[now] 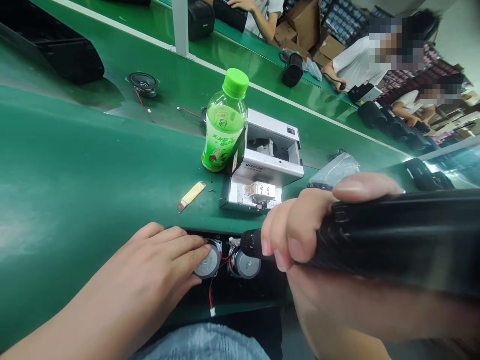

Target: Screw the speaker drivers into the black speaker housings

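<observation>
My right hand (300, 230) is wrapped round a black electric screwdriver (397, 240) that lies sideways across the right of the view. Its tip points left, at the edge of a round speaker (248, 265) with a grey magnet. My left hand (161, 265) grips a second speaker (208, 265) beside it, fingertips on the magnet and thumb low at its side. Both speakers sit in a black speaker housing (255, 291) at the table's near edge. Red and black wires run between them, and one ends in a white plug (213, 312). The screw itself is too small to make out.
Beyond the housing stand a silver screw feeder machine (273, 145) and a green drink bottle (225, 125). A yellow box cutter (192, 196) lies left of them. Another loose speaker (143, 84) and a large black housing (56, 45) lie farther left. Several people work across the line.
</observation>
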`<state>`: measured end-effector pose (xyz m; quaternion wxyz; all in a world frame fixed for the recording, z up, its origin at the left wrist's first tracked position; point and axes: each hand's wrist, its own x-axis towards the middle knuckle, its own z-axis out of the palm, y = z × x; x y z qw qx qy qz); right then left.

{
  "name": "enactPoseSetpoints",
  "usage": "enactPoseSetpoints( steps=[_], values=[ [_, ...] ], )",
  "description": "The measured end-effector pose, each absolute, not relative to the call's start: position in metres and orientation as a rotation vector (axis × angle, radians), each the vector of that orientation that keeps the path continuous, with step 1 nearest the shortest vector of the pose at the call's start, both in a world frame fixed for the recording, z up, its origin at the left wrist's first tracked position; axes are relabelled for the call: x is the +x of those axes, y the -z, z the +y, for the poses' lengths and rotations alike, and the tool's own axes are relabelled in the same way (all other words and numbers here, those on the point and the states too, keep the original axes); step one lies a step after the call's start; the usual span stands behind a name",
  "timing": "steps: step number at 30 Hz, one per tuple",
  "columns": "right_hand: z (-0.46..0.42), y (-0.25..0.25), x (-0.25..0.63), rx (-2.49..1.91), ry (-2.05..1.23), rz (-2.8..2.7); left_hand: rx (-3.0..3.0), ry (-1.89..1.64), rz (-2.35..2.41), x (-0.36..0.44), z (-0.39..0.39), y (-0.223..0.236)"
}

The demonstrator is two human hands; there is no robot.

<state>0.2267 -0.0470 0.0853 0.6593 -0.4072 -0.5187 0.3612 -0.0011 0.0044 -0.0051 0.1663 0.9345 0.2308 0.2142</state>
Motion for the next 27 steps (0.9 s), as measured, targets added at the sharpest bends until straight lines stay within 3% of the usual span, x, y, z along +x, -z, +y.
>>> enactPoseSetpoints(
  steps=[15, 27],
  values=[
    [-0.038, -0.076, 0.231, -0.919, -1.023, -1.004, 2.634, -0.429, 0.679, 0.003, 0.009, -0.003],
    [-0.026, -0.076, 0.219, -0.974, -0.960, -0.999, 2.578, -0.375, 0.694, 0.000, 0.010, -0.002]
  ],
)
